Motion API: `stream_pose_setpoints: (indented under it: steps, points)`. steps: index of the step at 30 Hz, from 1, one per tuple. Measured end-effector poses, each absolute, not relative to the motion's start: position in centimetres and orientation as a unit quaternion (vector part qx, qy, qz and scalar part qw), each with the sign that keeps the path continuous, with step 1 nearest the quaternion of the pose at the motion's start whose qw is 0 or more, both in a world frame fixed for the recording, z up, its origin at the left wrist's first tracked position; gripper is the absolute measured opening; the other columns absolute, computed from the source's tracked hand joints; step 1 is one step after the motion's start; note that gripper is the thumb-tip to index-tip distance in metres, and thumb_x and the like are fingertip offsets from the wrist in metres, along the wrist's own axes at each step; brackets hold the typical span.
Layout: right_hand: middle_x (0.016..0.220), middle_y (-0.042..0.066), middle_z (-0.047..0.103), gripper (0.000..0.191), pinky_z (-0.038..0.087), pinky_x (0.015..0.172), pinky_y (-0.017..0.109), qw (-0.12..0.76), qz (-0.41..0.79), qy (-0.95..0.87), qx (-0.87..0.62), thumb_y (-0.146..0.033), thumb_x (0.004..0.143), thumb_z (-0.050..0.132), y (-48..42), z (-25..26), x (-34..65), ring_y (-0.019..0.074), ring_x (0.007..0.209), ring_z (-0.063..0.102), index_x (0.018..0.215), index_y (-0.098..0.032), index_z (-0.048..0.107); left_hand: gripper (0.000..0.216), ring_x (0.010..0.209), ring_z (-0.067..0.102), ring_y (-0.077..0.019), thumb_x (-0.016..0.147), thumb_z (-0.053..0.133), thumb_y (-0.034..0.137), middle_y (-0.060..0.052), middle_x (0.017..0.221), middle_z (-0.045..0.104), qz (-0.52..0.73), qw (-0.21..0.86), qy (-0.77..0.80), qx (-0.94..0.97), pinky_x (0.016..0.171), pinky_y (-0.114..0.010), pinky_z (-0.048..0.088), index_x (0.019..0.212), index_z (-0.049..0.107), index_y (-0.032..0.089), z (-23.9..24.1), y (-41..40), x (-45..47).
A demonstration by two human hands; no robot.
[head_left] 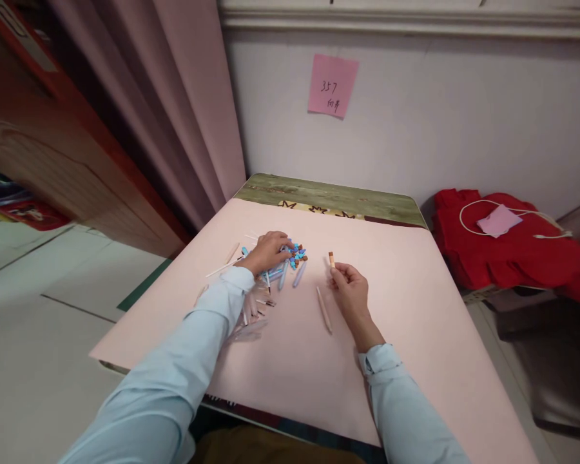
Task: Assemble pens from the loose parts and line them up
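My left hand [267, 251] rests with curled fingers on a pile of small blue and brown pen parts [296, 254] on the pink table cover [406, 309]; whether it grips one is hidden. My right hand [348, 289] is closed, pinching a small brown-tipped stick-like piece [331, 259] upright. A thin pale pen tube [324, 310] lies on the cover just left of my right wrist. More clear and pale tubes [251, 316] lie scattered under and beside my left forearm.
The table stands against a white wall with a pink sticky note [332, 85]. A pink curtain [183, 109] hangs at the back left. At the right a red cloth [507, 248] carries a white cable and a pink paper.
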State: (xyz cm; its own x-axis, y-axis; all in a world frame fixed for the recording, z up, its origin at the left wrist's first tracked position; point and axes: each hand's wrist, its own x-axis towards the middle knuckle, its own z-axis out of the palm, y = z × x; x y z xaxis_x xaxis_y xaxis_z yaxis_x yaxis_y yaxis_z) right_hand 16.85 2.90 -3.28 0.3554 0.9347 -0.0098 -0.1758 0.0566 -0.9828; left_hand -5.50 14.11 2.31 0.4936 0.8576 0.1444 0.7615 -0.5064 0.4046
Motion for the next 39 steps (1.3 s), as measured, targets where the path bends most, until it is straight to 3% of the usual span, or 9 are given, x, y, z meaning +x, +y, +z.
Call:
stream_pose_setpoints:
  steps: [4, 8, 13, 22, 27, 33, 39]
  points:
    - [0.070, -0.001, 0.064, 0.032, 0.048, 0.053, 0.025, 0.632, 0.441, -0.355, -0.530, -0.042, 0.073, 0.074, 3.1, -3.4, 16.8, 0.0107, 0.056, 0.056, 0.089, -0.016, 0.067, 0.027, 0.124, 0.052, -0.0272, 0.084, 0.058, 0.037, -0.007, 0.126, 0.064, 0.152, 0.147, 0.475, 0.854, 0.107, -0.044, 0.036, 0.103, 0.073, 0.026, 0.4, 14.1, -5.3]
    - [0.068, -0.001, 0.063, 0.031, 0.048, 0.053, 0.025, 0.627, 0.441, -0.350, -0.538, -0.042, 0.073, 0.074, 3.1, -3.4, 16.7, 0.0106, 0.055, 0.055, 0.090, -0.016, 0.068, 0.025, 0.126, 0.052, -0.0276, 0.082, 0.056, 0.032, -0.008, 0.128, 0.062, 0.155, 0.135, 0.485, 0.850, 0.107, -0.044, 0.037, 0.100, 0.072, 0.024, 0.6, 14.0, -6.9]
    - [0.068, -0.001, 0.063, 0.032, 0.048, 0.053, 0.025, 0.623, 0.439, -0.355, -0.541, -0.043, 0.073, 0.074, 3.0, -3.0, 16.6, 0.0110, 0.056, 0.055, 0.089, -0.016, 0.069, 0.022, 0.118, 0.057, -0.0274, 0.079, 0.055, 0.027, -0.012, 0.114, 0.066, 0.187, 0.144, 0.474, 0.848, 0.106, -0.042, 0.040, 0.094, 0.069, 0.019, 1.1, 13.8, -8.6]
    - [0.069, 0.000, 0.064, 0.033, 0.048, 0.052, 0.025, 0.621, 0.437, -0.358, -0.544, -0.043, 0.073, 0.074, 2.9, -3.0, 16.8, 0.0109, 0.054, 0.055, 0.090, -0.016, 0.069, 0.021, 0.108, 0.062, -0.0250, 0.077, 0.056, 0.028, -0.008, 0.109, 0.068, 0.237, 0.186, 0.464, 0.833, 0.100, -0.041, 0.045, 0.093, 0.068, 0.020, 0.3, 14.1, -10.5]
    - [0.070, 0.000, 0.065, 0.033, 0.048, 0.052, 0.024, 0.622, 0.440, -0.356, -0.541, -0.043, 0.073, 0.074, 3.0, -3.2, 16.8, 0.0110, 0.056, 0.056, 0.090, -0.016, 0.069, 0.019, 0.115, 0.060, -0.0252, 0.075, 0.061, 0.030, -0.009, 0.116, 0.067, 0.263, 0.206, 0.481, 0.810, 0.103, -0.040, 0.044, 0.087, 0.071, 0.020, 0.6, 13.7, -10.2]
    - [0.071, 0.000, 0.065, 0.035, 0.048, 0.052, 0.025, 0.616, 0.439, -0.360, -0.546, -0.044, 0.073, 0.074, 3.1, -3.3, 17.0, 0.0111, 0.055, 0.056, 0.091, -0.016, 0.069, 0.009, 0.125, 0.054, -0.0291, 0.069, 0.064, 0.026, -0.010, 0.127, 0.064, 0.163, 0.158, 0.516, 0.826, 0.106, -0.042, 0.040, 0.073, 0.071, 0.021, 2.1, 13.1, -8.3]
    - [0.069, 0.000, 0.065, 0.034, 0.048, 0.053, 0.026, 0.616, 0.439, -0.361, -0.545, -0.045, 0.072, 0.074, 3.1, -3.3, 16.9, 0.0116, 0.055, 0.056, 0.090, -0.016, 0.069, 0.006, 0.120, 0.052, -0.0368, 0.063, 0.064, 0.019, -0.014, 0.106, 0.068, 0.047, 0.068, 0.570, 0.818, 0.104, -0.055, 0.035, 0.063, 0.070, 0.020, 2.7, 11.9, -5.7]
